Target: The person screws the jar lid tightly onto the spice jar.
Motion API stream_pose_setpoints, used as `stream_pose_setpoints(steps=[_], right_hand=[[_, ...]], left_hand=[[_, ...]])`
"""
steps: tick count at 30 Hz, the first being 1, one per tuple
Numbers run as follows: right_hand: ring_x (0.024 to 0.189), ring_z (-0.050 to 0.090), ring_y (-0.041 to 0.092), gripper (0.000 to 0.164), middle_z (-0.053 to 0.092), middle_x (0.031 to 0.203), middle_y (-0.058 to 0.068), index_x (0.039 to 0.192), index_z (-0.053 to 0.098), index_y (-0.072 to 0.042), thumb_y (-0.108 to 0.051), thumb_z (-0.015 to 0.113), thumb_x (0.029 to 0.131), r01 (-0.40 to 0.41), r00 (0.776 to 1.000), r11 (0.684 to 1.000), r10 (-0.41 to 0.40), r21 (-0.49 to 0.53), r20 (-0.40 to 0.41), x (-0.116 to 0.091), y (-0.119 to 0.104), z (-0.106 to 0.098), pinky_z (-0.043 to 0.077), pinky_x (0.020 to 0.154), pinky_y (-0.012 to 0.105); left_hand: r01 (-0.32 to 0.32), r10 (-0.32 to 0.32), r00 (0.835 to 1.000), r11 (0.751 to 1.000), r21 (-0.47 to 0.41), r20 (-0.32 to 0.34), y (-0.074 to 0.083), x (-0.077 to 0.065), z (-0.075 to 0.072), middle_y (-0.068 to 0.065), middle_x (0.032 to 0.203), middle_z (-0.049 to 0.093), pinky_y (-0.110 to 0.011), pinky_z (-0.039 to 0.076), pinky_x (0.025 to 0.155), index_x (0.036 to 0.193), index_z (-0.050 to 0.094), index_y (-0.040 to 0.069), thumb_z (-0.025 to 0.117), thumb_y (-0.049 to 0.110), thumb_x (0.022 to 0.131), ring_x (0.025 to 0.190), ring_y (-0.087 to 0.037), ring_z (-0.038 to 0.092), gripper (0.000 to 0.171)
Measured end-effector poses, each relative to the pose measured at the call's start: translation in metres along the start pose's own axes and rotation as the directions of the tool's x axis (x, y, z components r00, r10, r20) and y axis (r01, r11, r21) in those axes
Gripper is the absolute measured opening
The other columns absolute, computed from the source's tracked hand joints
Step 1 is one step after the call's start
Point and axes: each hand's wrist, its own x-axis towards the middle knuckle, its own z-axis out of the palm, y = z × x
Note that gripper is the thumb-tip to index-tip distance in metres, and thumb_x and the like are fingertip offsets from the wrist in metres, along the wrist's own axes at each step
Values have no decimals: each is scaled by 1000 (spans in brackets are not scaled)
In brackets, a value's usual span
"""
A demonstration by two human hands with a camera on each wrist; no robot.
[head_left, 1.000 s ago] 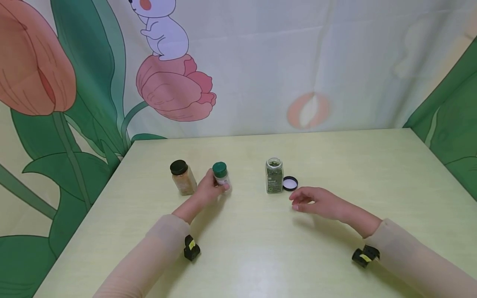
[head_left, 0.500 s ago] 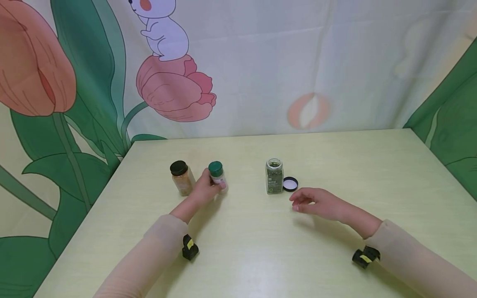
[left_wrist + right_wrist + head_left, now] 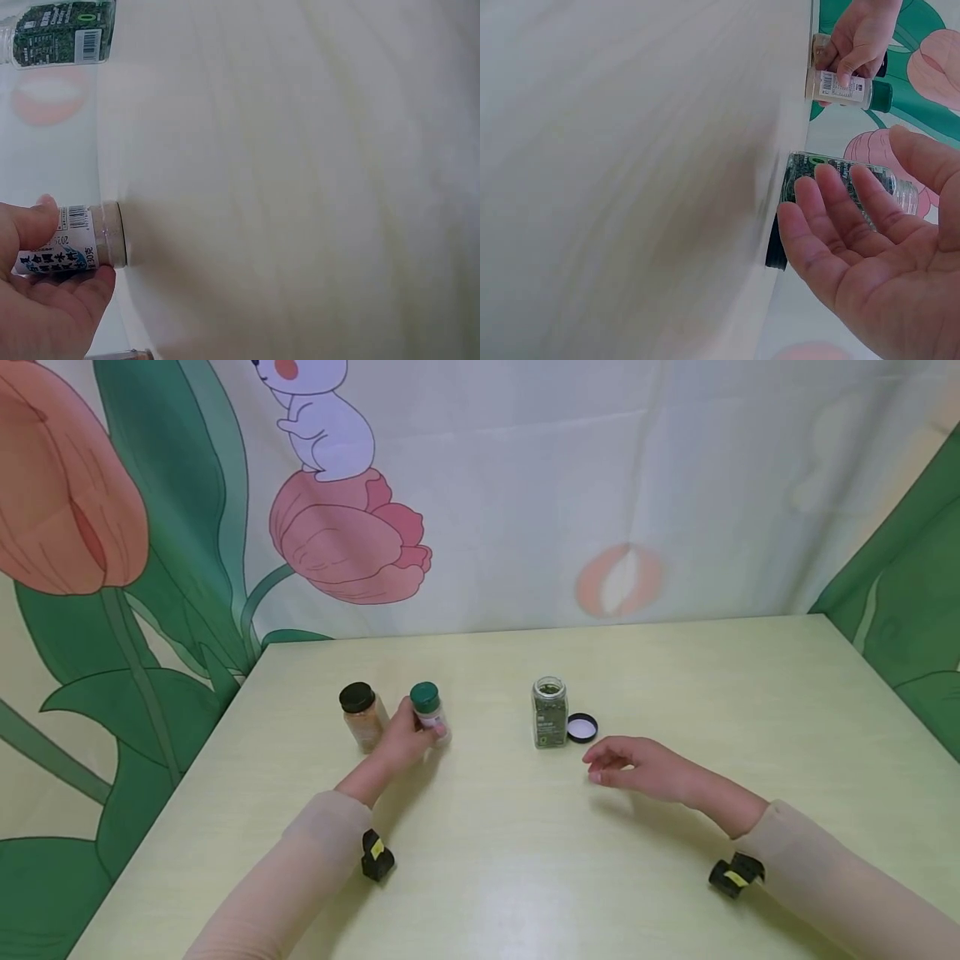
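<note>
My left hand grips a small spice jar with a green cap and a white label, its thumb across the label in the left wrist view. The jar is upright at the table surface. Close on its left stands a larger jar with a black cap and orange-brown contents, partly behind the hand. My right hand holds nothing; its fingers are relaxed and slightly bent. Beyond it stands an uncapped glass jar of dried green herbs. A black lid lies beside that jar, white inside up.
The pale wooden table stretches around the jars to its back edge. Behind it hangs a curtain printed with tulips and a white animal. A small black camera sits at the left wrist, another camera at the right.
My left hand has moved a little to the left with the green-capped spice jar, closer to the black-capped jar. The right hand, the herb jar and its lid have stayed in place.
</note>
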Motion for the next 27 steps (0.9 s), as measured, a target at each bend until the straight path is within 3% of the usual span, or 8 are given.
stream_pose_setpoints(steps=[15,27], right_hand=[[109,66,20,33,73,115,13,126,63,3,-20,63,102,-14,1000,1000,14,-3,4,1,3,0,54,96,38],[107,66,19,33,73,114,12,125,63,2,-21,63,102,-12,1000,1000,12,-11,-4,0,2,0,53,94,37]], left_hand=[[32,-31,999,999,28,-28,-5,1,-1,-36,155,40,-57,28,127,143,32,-10,57,5,103,149,-48,37,50],[44,-45,998,999,-24,-39,-6,-2,0,-36,158,36,-57,29,126,148,31,-10,57,8,104,150,-48,34,55]])
